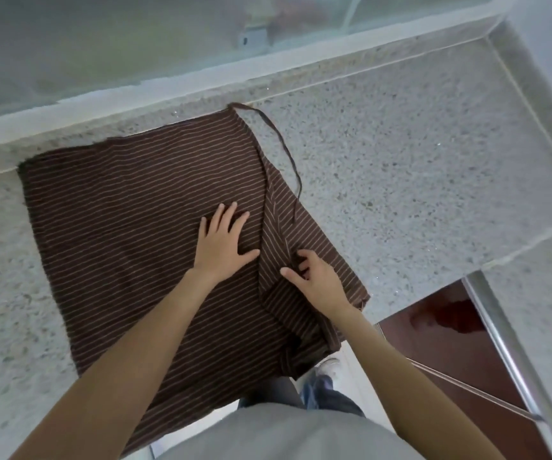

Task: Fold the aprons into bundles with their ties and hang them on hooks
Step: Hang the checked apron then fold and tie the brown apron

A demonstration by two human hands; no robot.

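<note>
While one striped apron (128,220) covers the counter (400,161), left hand (223,242) presses flat; right hand (316,277) fingers pinch its fold.

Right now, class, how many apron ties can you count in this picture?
1. A dark tie loops from the apron's top corner across the speckled counter and back onto the folded flap. Others may be hidden beneath the fabric.

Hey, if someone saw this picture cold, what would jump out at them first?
Most likely the brown striped apron spread over the speckled stone counter, its near edge hanging off. Next, the two hands at its middle: the left hand presses flat, while the right hand curls its fingers on a folded-over flap. A thin tie loops off the top right corner.
</note>
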